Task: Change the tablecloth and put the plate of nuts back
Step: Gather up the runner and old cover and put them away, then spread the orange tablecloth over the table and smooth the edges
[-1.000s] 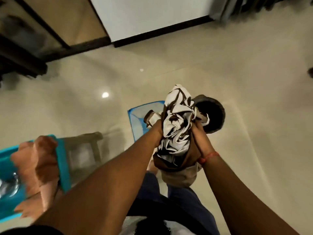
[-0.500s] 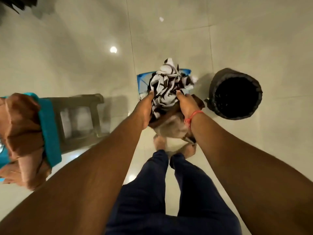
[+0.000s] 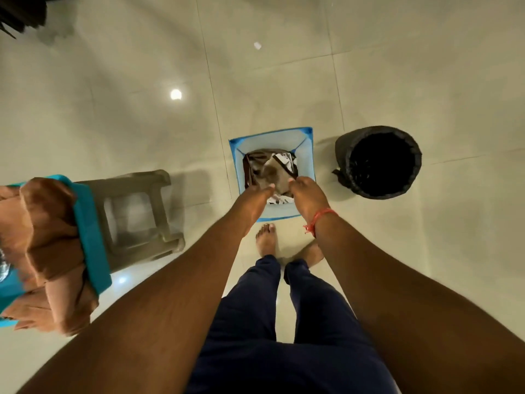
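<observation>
Tablecloth (image 3: 270, 169), brown and white, lies bundled in the blue-rimmed laundry basket (image 3: 308, 155) on the floor, between a stool (image 3: 136, 211) and a black bin (image 3: 377, 162). Left hand (image 3: 252, 199) and right hand (image 3: 305, 194) hover above, fingers relaxed, holding nothing. Pressing the cloth below the rim would seat it. No readable writing.

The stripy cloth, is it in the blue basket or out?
In. The stripy cloth lies bunched inside the blue basket, below its rim.
</observation>
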A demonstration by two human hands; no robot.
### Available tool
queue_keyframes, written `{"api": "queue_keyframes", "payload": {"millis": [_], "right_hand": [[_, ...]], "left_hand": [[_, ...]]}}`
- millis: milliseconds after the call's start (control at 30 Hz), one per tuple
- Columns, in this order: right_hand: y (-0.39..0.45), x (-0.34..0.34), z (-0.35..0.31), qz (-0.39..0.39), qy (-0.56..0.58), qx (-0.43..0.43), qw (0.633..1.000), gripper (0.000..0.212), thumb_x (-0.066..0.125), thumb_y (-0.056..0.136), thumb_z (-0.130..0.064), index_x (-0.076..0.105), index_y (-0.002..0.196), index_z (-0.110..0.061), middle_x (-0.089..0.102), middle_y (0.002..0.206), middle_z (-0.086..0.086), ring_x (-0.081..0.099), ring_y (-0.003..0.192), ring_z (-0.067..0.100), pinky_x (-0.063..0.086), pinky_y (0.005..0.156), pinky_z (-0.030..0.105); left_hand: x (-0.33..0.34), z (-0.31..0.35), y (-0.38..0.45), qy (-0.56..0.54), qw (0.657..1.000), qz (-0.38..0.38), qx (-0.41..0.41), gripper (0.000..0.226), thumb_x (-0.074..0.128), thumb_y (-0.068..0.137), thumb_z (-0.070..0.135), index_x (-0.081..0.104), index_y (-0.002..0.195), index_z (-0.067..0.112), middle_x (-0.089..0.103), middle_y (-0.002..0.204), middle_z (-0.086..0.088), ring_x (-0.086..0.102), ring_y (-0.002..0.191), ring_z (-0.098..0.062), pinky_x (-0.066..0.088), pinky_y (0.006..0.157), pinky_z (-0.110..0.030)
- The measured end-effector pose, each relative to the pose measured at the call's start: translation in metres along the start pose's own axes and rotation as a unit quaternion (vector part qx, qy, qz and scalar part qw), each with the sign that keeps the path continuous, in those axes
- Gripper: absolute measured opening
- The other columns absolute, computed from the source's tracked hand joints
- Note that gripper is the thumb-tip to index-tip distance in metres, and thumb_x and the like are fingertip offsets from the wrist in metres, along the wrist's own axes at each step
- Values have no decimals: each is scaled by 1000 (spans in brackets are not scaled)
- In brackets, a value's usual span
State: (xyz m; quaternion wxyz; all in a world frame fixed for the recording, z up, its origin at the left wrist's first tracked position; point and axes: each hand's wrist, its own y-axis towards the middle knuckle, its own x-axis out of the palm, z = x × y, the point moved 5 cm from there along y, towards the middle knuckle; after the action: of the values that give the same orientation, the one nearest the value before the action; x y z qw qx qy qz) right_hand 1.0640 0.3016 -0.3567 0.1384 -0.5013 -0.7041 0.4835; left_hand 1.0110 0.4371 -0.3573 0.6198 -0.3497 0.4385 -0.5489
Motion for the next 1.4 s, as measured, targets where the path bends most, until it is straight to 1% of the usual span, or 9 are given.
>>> {"api": "queue_keyframes", "payload": {"millis": [267,467,567,733,900,1000,1067,1167,1400], "right_hand": [[-82,-5,-12,-42,-90,-57,993,35,49,101,-30,60,127,-10,58,132,10,53,118,24,36,95,28],[-120,24,-21,-112,-161,-88,977,32,49,101,-19,58,128,-6,58,131,17,53,123,34,42,97,36],[-137,65,-29,-149,-204,-101,962,33,50,101,-21,58,130,-7,58,133,18,53,124,36,43,98,37],[-172,155,-59,-198,-273,-155,929,27,52,100,-25,62,121,-12,61,118,12,56,116,30,43,95,35],[-196,261,-84,-244,-332,-159,897,14,54,97,-34,61,101,-24,62,102,8,61,92,27,46,78,34],[-203,321,-99,-247,-386,-160,874,28,56,95,-38,59,118,-23,62,115,8,62,102,25,51,92,38],[-213,357,-108,-247,-463,-194,829,46,57,94,-39,51,136,-20,60,129,8,58,117,26,46,102,37],[-228,392,-117,-234,-591,-261,727,57,59,94,-37,42,145,-18,51,142,11,52,127,26,39,100,27],[-234,457,-144,-196,-753,-433,455,66,61,90,-35,32,148,-22,38,149,7,43,130,32,43,102,43]], "left_hand": [[-21,-9,-85,65,995,6,75,31,51,99,43,58,124,26,57,138,-8,53,107,-17,35,84,-25],[-71,-48,-142,3,995,91,46,57,53,98,42,41,147,16,46,149,-9,50,127,-21,33,88,-20],[-112,-88,-175,-47,986,155,38,60,53,97,47,40,148,19,47,148,-7,51,120,-17,34,89,-22],[-194,-167,-213,-135,963,231,16,59,57,96,44,44,145,13,46,148,-12,48,133,-28,38,111,-35],[-277,-242,-220,-129,954,271,21,52,57,97,38,49,139,9,54,134,-10,56,117,-27,47,99,-37],[-318,-285,-221,-110,958,266,1,62,53,98,40,37,149,10,41,150,-13,45,131,-29,40,104,-33],[-340,-311,-226,-110,959,261,-6,65,53,98,41,32,152,10,36,154,-14,44,134,-30,41,107,-35],[-359,-345,-230,-97,959,265,-16,58,54,98,38,43,143,5,46,146,-17,49,129,-31,42,103,-34],[-357,-361,-207,-127,964,232,-22,49,57,96,36,50,131,2,53,133,-21,55,117,-33,46,99,-40]]}}
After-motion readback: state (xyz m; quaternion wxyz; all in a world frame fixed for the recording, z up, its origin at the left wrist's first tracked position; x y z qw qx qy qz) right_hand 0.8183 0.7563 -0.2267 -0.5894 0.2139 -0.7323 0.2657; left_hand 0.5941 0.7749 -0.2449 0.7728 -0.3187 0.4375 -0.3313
